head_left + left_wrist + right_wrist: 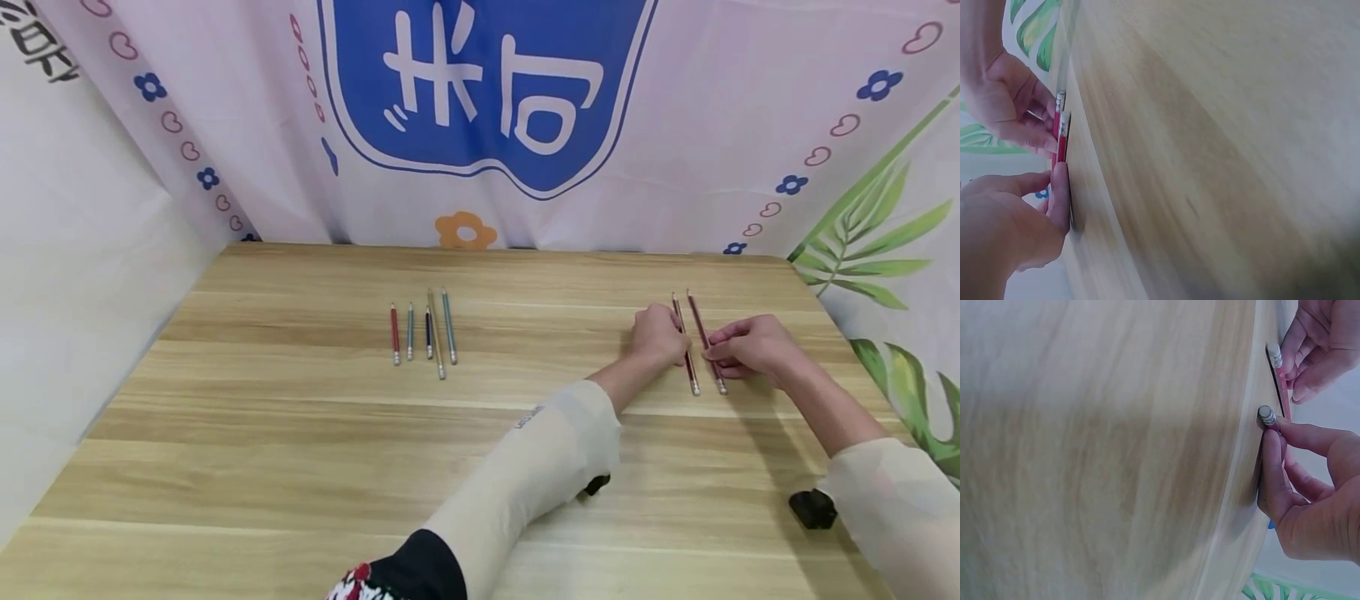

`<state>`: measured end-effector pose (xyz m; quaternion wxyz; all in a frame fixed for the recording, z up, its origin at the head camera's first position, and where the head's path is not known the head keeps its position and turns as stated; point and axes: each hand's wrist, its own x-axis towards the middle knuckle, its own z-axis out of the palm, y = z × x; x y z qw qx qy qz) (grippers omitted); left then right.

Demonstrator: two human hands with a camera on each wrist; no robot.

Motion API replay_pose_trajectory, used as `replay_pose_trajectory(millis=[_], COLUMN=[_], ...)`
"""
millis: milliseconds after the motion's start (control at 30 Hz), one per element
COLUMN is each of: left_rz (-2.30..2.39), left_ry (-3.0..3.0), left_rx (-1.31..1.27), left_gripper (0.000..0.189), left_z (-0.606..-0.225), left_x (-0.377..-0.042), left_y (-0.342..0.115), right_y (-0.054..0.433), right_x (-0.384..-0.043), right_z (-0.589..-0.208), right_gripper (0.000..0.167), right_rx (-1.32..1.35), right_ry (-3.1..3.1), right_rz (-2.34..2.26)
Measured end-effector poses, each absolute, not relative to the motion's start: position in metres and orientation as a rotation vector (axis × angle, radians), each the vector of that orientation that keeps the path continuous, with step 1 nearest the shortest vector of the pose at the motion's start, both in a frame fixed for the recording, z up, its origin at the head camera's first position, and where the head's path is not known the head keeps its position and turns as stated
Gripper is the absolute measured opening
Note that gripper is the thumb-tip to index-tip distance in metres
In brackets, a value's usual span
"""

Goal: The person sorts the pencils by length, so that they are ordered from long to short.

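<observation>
Two dark red pencils with white eraser ends lie side by side toward the right of the table in the head view, erasers facing the person. My left hand (660,335) pinches the left red pencil (691,376) between thumb and forefinger, close over the wood. On the other pencil, the right red pencil (696,314), my right hand (756,346) has a thumb-and-finger grip from the right side. In the right wrist view its eraser (1266,414) sticks out past the fingertips. A narrow gap separates the two pencils.
Left of centre on the wooden table (300,467) lie several more pencils: a short red pencil (395,335), a tan pencil (438,354), a long blue-green pencil (448,327) and others between them. A printed curtain (720,125) hangs behind the table's far edge.
</observation>
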<state>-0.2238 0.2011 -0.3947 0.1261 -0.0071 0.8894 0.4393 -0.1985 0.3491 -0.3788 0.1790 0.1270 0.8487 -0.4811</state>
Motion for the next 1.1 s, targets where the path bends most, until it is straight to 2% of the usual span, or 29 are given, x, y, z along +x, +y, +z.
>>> replay_pose_trajectory(millis=[733, 1100], left_rz=[1.592, 1.619], left_ry=[2.327, 2.273], left_rx=[0.064, 0.215], left_gripper=[0.017, 0.015], left_z=[-0.381, -0.37], left_x=[-0.222, -0.221], left_y=[0.181, 0.157], right_y=[0.352, 0.351], right_x=[-0.198, -0.194], right_z=[-0.379, -0.375], right_gripper=[0.02, 0.034], right_rx=[0.311, 0.277], right_ry=[2.384, 2.48], right_rz=[-1.41, -1.384])
